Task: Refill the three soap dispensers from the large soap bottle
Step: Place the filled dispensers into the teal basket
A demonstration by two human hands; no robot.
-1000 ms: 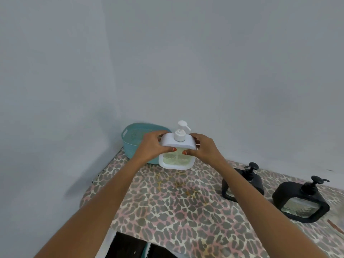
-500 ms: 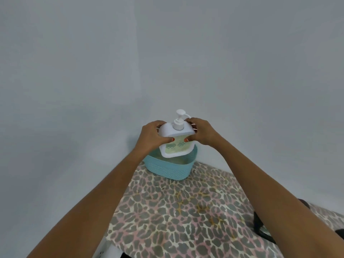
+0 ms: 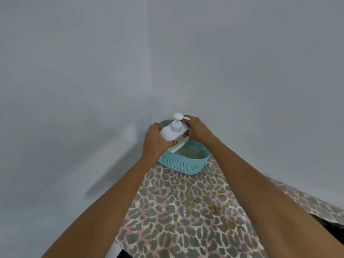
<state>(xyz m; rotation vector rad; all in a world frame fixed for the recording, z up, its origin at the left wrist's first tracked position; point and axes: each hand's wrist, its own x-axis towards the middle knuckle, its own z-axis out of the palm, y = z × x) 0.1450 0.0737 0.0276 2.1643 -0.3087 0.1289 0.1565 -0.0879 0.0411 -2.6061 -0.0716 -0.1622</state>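
A white soap dispenser (image 3: 172, 134) with a pump head and pale green soap inside is held with both hands, its lower part inside the teal perforated basket (image 3: 183, 163). My left hand (image 3: 155, 141) grips its left end and my right hand (image 3: 197, 130) grips its right end. The dispenser's base is hidden by the basket wall. The two black dispensers and the large soap bottle are out of view.
The basket stands at the far corner of a table with a leopard-print cloth (image 3: 186, 211), close to two plain grey walls. A dark shape (image 3: 333, 225) shows at the right edge of the view.
Both hands carried the white dispenser from in front of the basket to over it, then lowered it inside. The view turned left, so the black dispensers dropped out of sight.
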